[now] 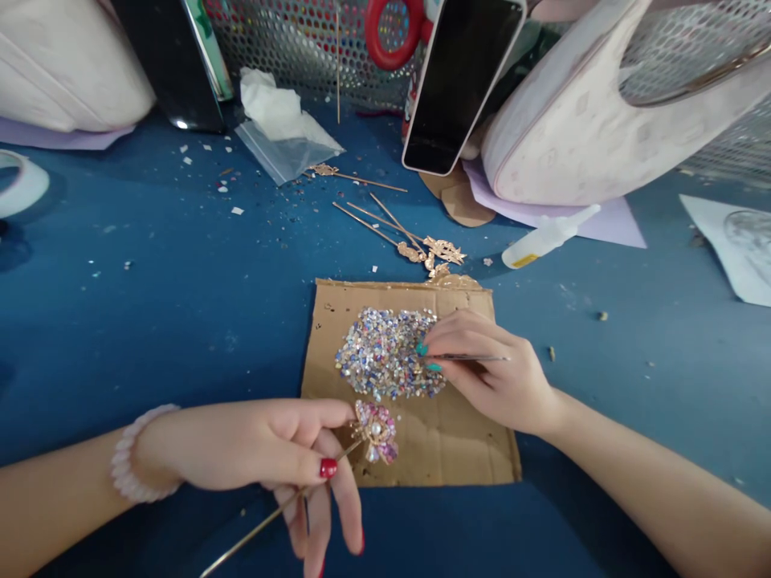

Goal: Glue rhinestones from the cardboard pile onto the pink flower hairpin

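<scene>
My left hand (301,449) is closed around the thin metal stem of a hair stick (374,432). The stick's head is a gold ornament set with pink and purple stones and a pearl in the middle. Between the fingertips of my right hand (487,369) is a pair of tweezers (473,357), whose tips reach the right side of a pile of small rhinestones (385,353). Blue, clear and purple stones make up the pile, spread over a piece of cardboard (458,449). The decorated head sits just in front of the pile, above the cardboard.
Several gold hair sticks (413,245) lie behind the cardboard. A small white glue bottle (542,241) rests to their right. Farther back are a phone (463,80), a plastic bag (283,152), a pale handbag (560,120) and a perforated metal basket (289,48). A tape roll (30,185) is at left.
</scene>
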The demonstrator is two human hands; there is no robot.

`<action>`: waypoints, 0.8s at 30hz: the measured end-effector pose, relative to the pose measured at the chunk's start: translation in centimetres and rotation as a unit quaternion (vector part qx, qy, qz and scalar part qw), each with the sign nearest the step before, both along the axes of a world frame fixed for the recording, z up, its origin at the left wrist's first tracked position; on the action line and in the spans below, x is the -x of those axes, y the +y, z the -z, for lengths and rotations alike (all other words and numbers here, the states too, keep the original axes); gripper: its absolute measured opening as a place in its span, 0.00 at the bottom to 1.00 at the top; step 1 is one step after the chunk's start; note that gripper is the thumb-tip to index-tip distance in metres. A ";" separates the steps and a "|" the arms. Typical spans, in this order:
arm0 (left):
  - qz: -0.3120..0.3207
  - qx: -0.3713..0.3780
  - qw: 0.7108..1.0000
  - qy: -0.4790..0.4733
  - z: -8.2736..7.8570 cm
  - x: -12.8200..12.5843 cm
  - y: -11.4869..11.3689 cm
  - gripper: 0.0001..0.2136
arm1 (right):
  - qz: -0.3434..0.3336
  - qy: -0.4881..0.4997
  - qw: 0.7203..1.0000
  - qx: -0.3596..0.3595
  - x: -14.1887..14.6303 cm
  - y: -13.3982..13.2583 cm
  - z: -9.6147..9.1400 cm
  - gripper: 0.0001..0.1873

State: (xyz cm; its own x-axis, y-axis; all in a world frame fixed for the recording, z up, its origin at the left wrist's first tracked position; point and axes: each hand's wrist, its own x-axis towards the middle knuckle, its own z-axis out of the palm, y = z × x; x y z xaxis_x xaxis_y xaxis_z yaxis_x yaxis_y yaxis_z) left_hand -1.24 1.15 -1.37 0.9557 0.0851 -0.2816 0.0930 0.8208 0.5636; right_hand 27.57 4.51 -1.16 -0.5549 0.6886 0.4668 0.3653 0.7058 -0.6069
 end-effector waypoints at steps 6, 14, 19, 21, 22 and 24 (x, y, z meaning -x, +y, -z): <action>0.003 0.020 1.000 0.015 0.3 0.1 -0.1 0.11 | 0.001 -0.004 1.000 -0.011 0.0 0.1 0.3 0.07; -0.007 0.013 0.999 0.031 0.7 0.1 -0.4 0.13 | -0.001 0.001 1.000 -0.005 0.0 0.1 0.3 0.07; -0.004 0.009 1.000 0.028 0.7 0.1 -0.4 0.13 | -0.003 -0.002 1.000 -0.005 0.0 0.1 0.4 0.06; -0.003 0.008 1.000 0.030 0.6 0.1 -0.4 0.13 | -0.003 -0.002 1.000 -0.003 0.0 0.1 0.4 0.06; -0.001 0.009 0.999 0.032 0.7 0.1 -0.4 0.13 | -0.003 -0.001 1.000 -0.003 0.0 0.1 0.4 0.06; 0.000 0.011 0.999 0.038 0.7 0.1 -0.4 0.13 | -0.004 0.001 1.000 -0.003 0.0 0.1 0.4 0.05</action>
